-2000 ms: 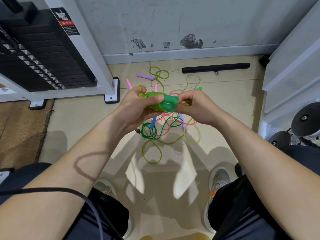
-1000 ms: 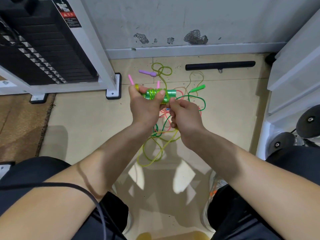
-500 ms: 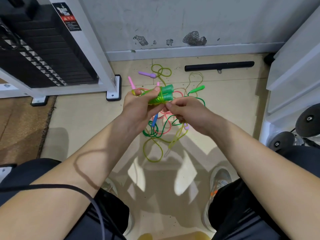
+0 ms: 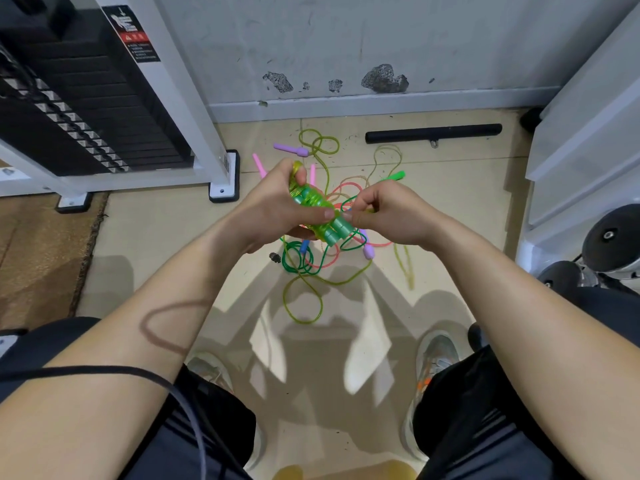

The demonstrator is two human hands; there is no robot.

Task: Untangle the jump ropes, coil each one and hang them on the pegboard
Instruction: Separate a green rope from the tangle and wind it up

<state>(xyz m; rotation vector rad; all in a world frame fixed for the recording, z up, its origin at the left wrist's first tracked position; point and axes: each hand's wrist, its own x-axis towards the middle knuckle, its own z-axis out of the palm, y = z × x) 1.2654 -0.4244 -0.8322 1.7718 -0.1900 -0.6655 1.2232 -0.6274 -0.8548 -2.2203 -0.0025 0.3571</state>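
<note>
Both hands are up over the floor, close together, thumbs almost meeting. The left hand (image 4: 273,211) grips a pair of translucent green handles (image 4: 323,218) with cord wound round them. The right hand (image 4: 389,216) pinches a dark green cord (image 4: 345,203) just beside the handles' near end (which rope it belongs to, I cannot tell). Beneath them the tangle of jump ropes (image 4: 294,266) lies on the tiles, green, pink and yellow loops crossing, with a purple handle (image 4: 291,150) nearer the wall.
</note>
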